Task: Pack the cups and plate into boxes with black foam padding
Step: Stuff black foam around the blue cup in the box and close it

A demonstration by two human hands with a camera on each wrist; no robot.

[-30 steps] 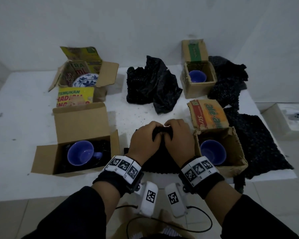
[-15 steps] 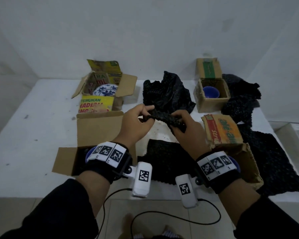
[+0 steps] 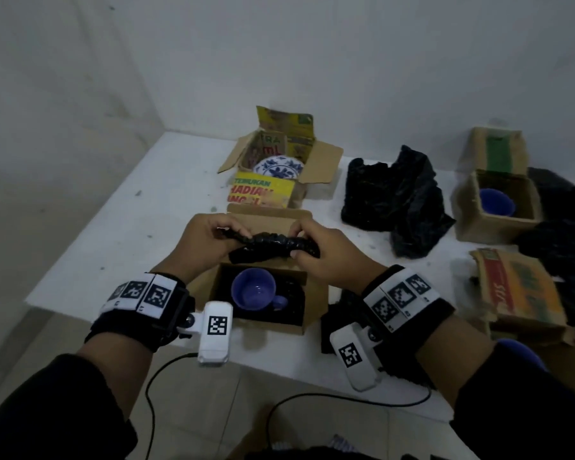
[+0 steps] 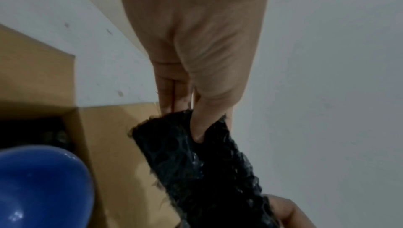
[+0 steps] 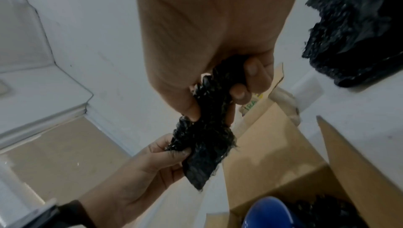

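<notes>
Both hands hold a rolled strip of black foam padding (image 3: 273,245) above an open cardboard box (image 3: 316,298). My left hand (image 3: 210,240) pinches its left end, thumb on top (image 4: 199,128). My right hand (image 3: 316,250) grips the right end in curled fingers (image 5: 237,92). In the box a blue cup (image 3: 254,288) sits upright on black foam, handle to the right; it also shows in the left wrist view (image 4: 41,185). A blue-and-white plate (image 3: 278,167) lies in a box at the back.
A heap of black foam (image 3: 395,200) lies mid-table. At the right stand a box holding a blue cup (image 3: 497,200) and a printed box (image 3: 518,290). More foam sheets lie at the right edge (image 3: 565,240). The table's near edge (image 3: 146,322) is below my wrists.
Both hands lifted the foam strip off the sheet at the table's front and carried it left, over the box with the blue cup. The head view swung left.
</notes>
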